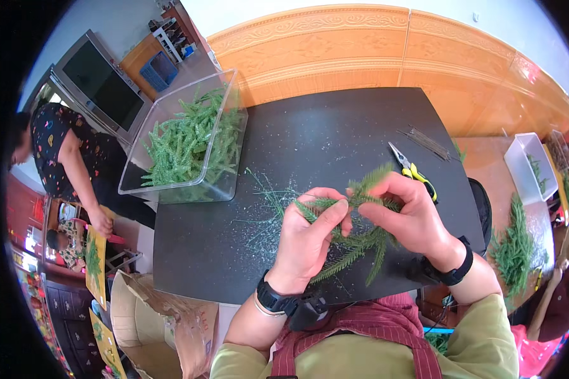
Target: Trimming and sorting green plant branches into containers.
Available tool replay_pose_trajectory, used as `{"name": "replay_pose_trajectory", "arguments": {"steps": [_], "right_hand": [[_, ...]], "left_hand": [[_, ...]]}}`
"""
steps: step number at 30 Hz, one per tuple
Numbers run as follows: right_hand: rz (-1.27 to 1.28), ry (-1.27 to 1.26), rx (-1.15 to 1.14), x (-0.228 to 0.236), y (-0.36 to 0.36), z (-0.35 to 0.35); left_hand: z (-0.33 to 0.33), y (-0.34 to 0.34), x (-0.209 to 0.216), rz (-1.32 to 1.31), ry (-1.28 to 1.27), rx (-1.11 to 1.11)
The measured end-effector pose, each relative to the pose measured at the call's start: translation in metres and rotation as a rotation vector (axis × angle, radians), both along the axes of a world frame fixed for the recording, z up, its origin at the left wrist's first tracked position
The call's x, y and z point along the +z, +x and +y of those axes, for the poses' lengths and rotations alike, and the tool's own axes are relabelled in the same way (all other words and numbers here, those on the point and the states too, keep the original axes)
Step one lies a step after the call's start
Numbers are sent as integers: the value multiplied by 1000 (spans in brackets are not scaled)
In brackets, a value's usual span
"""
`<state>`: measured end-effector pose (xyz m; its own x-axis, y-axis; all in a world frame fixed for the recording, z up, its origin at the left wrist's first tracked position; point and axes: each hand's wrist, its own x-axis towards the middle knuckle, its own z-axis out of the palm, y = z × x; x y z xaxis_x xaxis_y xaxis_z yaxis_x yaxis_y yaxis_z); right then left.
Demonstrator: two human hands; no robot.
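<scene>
Between my hands, over the near part of the dark table (335, 126), is an artificial green pine branch (360, 243) with several needled sprigs spreading downward. My left hand (311, 230) pinches it, thumb against the fingers, with a sprig running under the thumb. On the other side my right hand (408, 211) is closed on the upper part of the same branch, thumb and index finger together. One sprig tip sticks up beside the right fingers. The exact joint between the fingertips is hidden.
A clear plastic bin (227, 136) full of green sprigs stands on the table's left. Bare green stems (265, 205) and pale scraps lie left of my hands. Yellow-handled pliers (414, 170) and thin wires (427, 144) lie at right. A cardboard box (164, 328) stands lower left; a person (76, 151) is beyond.
</scene>
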<state>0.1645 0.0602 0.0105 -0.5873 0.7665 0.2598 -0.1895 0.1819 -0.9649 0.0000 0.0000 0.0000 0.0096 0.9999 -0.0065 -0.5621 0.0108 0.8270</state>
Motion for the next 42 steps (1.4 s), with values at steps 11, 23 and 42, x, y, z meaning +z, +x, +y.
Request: {"name": "replay_pose_trajectory", "arguments": {"steps": [11, 23, 42], "right_hand": [[-130, -424, 141, 38, 0, -3], [-450, 21, 313, 36, 5, 5], [-733, 1225, -288, 39, -21, -27]], "left_hand": [[-7, -3, 5, 170, 60, 93], [-18, -3, 14, 215, 5, -35], [-26, -14, 17, 371, -2, 81]]}}
